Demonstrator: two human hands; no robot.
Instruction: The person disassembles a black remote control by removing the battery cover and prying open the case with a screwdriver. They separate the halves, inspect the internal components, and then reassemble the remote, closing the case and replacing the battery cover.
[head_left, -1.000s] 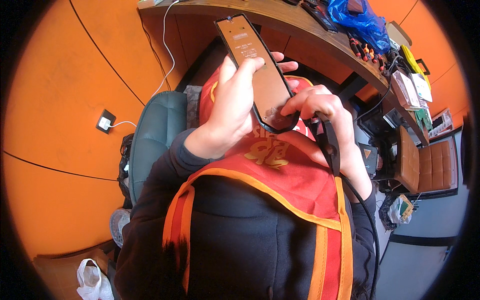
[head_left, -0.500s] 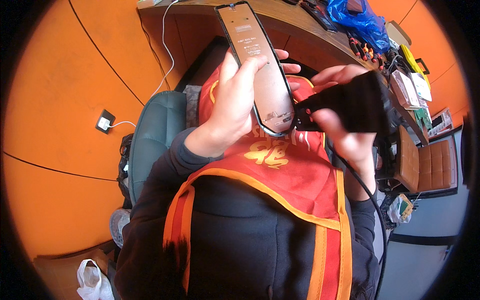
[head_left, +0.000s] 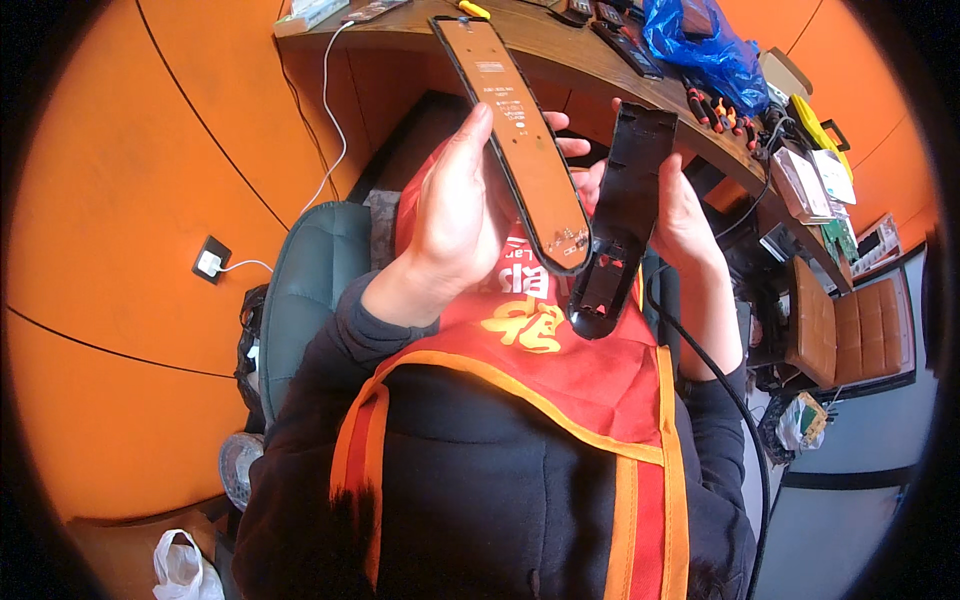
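In my left hand (head_left: 445,215) is a long, narrow device half (head_left: 520,130) with a shiny metal plate inside a black rim and a rounded near end. My thumb lies along its left edge, and the fingertips show past its right side. My right hand (head_left: 690,225) grips a long black plastic cover (head_left: 635,170), hollow side up, with small red marks near its rounded end. Its near end lies beside the rounded end of the metal-plated half; whether they touch, I cannot tell. Both pieces are above the red apron (head_left: 600,380) on my lap.
A wooden desk (head_left: 540,38) curves across the far side. On it are a blue plastic bag (head_left: 705,50), red-handled pliers (head_left: 700,105) and small boxes (head_left: 800,185). A black cable (head_left: 715,355) runs down past my right arm. A green chair (head_left: 315,290) stands at left.
The black cover has turned from lying sideways to nearly upright, its hollow side now showing. My left thumb has moved off the metal plate to its edge, and the plate now reflects orange.
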